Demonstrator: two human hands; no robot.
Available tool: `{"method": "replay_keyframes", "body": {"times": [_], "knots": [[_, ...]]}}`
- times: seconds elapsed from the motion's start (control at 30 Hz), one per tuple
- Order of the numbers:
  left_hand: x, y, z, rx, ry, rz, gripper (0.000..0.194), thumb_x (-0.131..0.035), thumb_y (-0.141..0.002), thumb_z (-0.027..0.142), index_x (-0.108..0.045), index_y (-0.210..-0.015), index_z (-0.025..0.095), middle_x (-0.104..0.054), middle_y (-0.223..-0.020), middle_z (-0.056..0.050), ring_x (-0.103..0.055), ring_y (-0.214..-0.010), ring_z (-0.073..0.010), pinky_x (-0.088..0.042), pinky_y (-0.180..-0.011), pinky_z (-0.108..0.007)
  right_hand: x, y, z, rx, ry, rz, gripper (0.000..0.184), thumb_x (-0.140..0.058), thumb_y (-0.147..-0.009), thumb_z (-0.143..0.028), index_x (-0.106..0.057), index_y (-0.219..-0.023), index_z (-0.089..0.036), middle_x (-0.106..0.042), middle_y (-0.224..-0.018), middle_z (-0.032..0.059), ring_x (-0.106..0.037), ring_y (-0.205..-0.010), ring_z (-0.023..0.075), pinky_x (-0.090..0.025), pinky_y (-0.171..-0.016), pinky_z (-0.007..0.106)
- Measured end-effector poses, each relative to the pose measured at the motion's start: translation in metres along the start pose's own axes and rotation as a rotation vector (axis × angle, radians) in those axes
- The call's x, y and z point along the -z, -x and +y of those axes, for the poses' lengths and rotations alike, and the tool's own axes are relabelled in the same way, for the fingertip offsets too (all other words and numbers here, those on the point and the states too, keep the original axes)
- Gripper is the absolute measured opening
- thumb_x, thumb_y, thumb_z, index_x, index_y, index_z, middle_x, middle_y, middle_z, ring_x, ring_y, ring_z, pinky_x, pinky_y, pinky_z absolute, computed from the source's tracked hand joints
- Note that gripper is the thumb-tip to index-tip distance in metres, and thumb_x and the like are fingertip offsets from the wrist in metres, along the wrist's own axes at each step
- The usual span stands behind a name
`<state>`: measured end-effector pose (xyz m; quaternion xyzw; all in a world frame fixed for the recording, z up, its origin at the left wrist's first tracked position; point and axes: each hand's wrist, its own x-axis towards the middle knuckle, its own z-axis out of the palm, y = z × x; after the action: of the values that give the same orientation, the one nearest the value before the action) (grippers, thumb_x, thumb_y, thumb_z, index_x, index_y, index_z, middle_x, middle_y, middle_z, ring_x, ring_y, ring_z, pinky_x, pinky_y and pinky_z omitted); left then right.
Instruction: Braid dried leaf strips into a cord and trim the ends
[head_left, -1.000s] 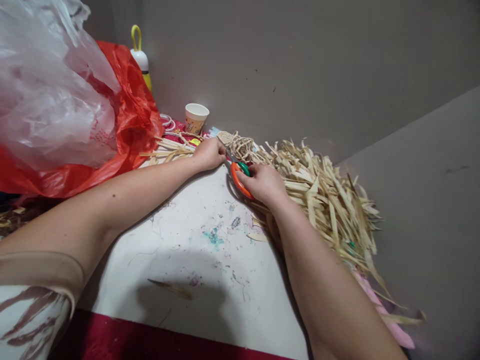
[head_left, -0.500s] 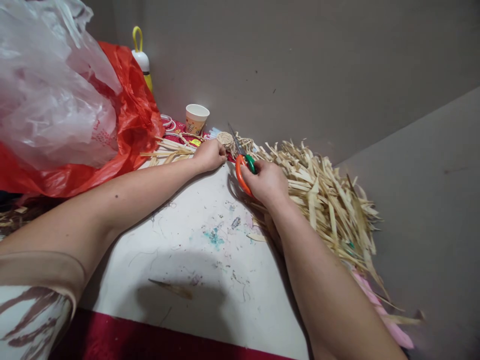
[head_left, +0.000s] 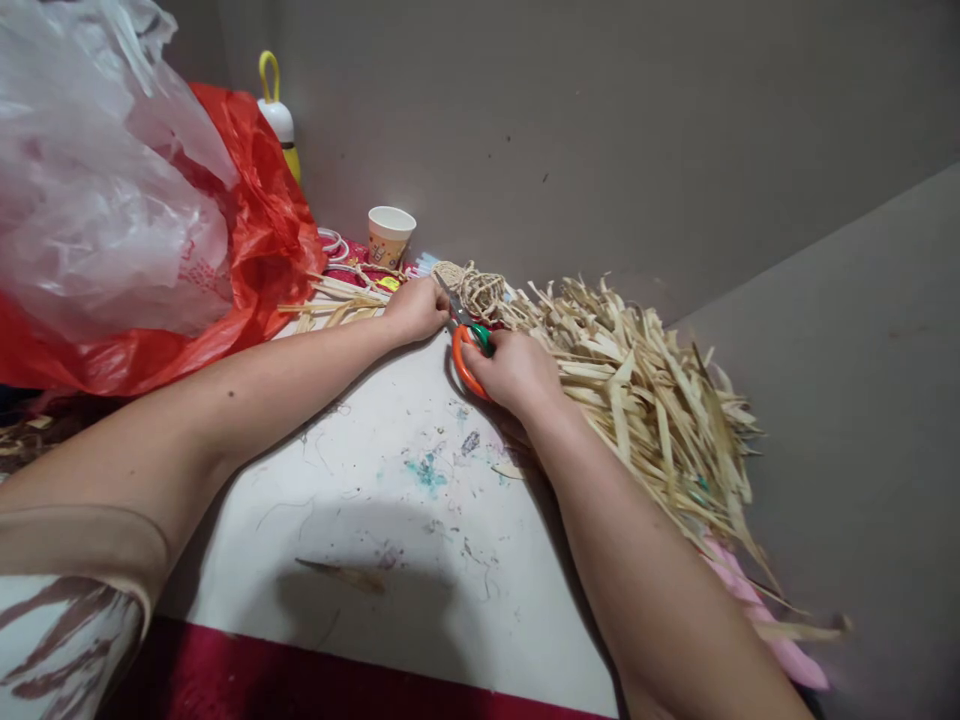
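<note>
My right hand (head_left: pixel 521 372) grips scissors (head_left: pixel 463 362) with one orange and one green handle. Their blades point up and left, reaching right beside the fingers of my left hand (head_left: pixel 417 308). That left hand rests at the far part of the white tabletop, fingers closed; whatever they pinch is too small or hidden to make out. Just behind the blades lies a coil of twisted straw cord (head_left: pixel 481 293). A big heap of dry, pale plant strips (head_left: pixel 637 375) spreads to the right of my right hand. More strips (head_left: pixel 341 300) lie left of my left hand.
A paper cup (head_left: pixel 391 240) stands near the grey wall. Clear and red plastic bags (head_left: pixel 277 220) bulge at the left, with a yellow and white bottle (head_left: pixel 277 122) behind. One loose strip (head_left: pixel 341 574) lies on the stained white tabletop (head_left: pixel 360 470). Something pink (head_left: pixel 784 640) shows under the heap.
My right hand has moved left with the scissors, bringing the blades from beside the cord coil to my left hand's fingers. My left hand has stayed nearly still.
</note>
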<state>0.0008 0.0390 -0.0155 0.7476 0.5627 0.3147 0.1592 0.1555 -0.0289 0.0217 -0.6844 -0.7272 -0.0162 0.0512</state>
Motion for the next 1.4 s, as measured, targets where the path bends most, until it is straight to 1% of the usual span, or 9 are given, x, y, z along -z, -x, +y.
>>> {"method": "replay_keyframes", "body": {"times": [0.07,0.2,0.4,0.57,0.77,0.93,1.13,1.3,1.4], "knots": [[-0.0002,0.0000,0.0000,0.000,-0.001,-0.002,0.014,-0.061,-0.070,0.020,-0.074,-0.071,0.015,-0.067,-0.065,-0.004,-0.057,-0.068,-0.0154,-0.042,-0.069,-0.027,0.0006,0.0001,0.0000,-0.010,0.014,0.002,0.052,-0.041,-0.084,-0.056,-0.069,-0.094,-0.014,-0.070,-0.091,0.0183,-0.065,-0.085,0.0300,-0.043,-0.068,0.033],[-0.0001,0.0000,0.0003,-0.004,0.007,-0.020,0.017,-0.060,-0.071,0.020,-0.076,-0.076,0.014,-0.068,-0.069,-0.005,-0.057,-0.066,-0.0155,-0.042,-0.068,-0.029,0.0045,0.0001,0.0017,-0.071,-0.019,0.123,0.055,-0.036,-0.087,-0.056,-0.069,-0.096,-0.013,-0.070,-0.093,0.0178,-0.065,-0.087,0.0288,-0.044,-0.071,0.033],[-0.0011,-0.0015,-0.0017,0.000,0.004,-0.014,0.016,-0.061,-0.071,0.020,-0.076,-0.074,0.013,-0.069,-0.070,-0.005,-0.058,-0.069,-0.0156,-0.043,-0.072,-0.029,0.0015,-0.0009,0.0016,-0.030,0.024,-0.022,0.053,-0.043,-0.083,-0.056,-0.069,-0.097,-0.012,-0.070,-0.094,0.0196,-0.065,-0.089,0.0304,-0.044,-0.071,0.034],[-0.0018,-0.0016,-0.0020,-0.008,0.010,-0.008,0.017,-0.061,-0.072,0.019,-0.076,-0.077,0.014,-0.069,-0.069,-0.005,-0.057,-0.068,-0.0158,-0.043,-0.072,-0.029,0.0064,0.0011,0.0004,-0.086,-0.015,0.129,0.056,-0.034,-0.087,-0.056,-0.068,-0.098,-0.013,-0.070,-0.092,0.0181,-0.065,-0.089,0.0301,-0.044,-0.071,0.034],[-0.0010,-0.0013,-0.0009,-0.027,0.001,-0.001,0.015,-0.060,-0.071,0.019,-0.074,-0.070,0.013,-0.065,-0.063,-0.005,-0.055,-0.065,-0.0158,-0.041,-0.070,-0.029,0.0013,0.0007,-0.0023,-0.049,0.041,-0.036,0.054,-0.042,-0.084,-0.055,-0.069,-0.099,-0.012,-0.069,-0.096,0.0201,-0.065,-0.091,0.0307,-0.044,-0.073,0.034],[-0.0017,-0.0012,-0.0011,-0.021,0.014,-0.005,0.015,-0.060,-0.071,0.019,-0.074,-0.070,0.014,-0.064,-0.062,-0.004,-0.054,-0.064,-0.0153,-0.041,-0.069,-0.029,0.0044,0.0020,-0.0027,-0.078,0.008,0.127,0.057,-0.035,-0.087,-0.056,-0.068,-0.101,-0.012,-0.070,-0.095,0.0192,-0.065,-0.090,0.0301,-0.045,-0.073,0.034],[-0.0010,-0.0008,-0.0009,-0.027,0.001,0.002,0.015,-0.060,-0.071,0.020,-0.073,-0.067,0.015,-0.065,-0.063,-0.004,-0.055,-0.065,-0.0159,-0.042,-0.070,-0.029,0.0006,0.0020,-0.0033,-0.053,0.025,-0.023,0.052,-0.042,-0.084,-0.055,-0.069,-0.096,-0.013,-0.070,-0.095,0.0195,-0.066,-0.090,0.0312,-0.046,-0.072,0.035],[-0.0002,-0.0002,0.0007,-0.006,-0.012,-0.012,0.016,-0.061,-0.072,0.021,-0.075,-0.073,0.015,-0.068,-0.069,-0.005,-0.057,-0.069,-0.0169,-0.043,-0.072,-0.030,0.0042,0.0013,-0.0003,-0.084,-0.018,0.168,0.057,-0.034,-0.087,-0.057,-0.068,-0.098,-0.013,-0.070,-0.092,0.0186,-0.066,-0.089,0.0312,-0.046,-0.071,0.035],[0.0006,0.0003,0.0016,-0.016,-0.019,-0.017,0.016,-0.061,-0.073,0.022,-0.075,-0.073,0.014,-0.068,-0.069,-0.005,-0.058,-0.069,-0.0167,-0.043,-0.072,-0.029,0.0018,0.0035,-0.0048,-0.060,0.013,0.127,0.056,-0.036,-0.087,-0.056,-0.068,-0.098,-0.012,-0.070,-0.092,0.0190,-0.066,-0.090,0.0306,-0.046,-0.074,0.034]]}}
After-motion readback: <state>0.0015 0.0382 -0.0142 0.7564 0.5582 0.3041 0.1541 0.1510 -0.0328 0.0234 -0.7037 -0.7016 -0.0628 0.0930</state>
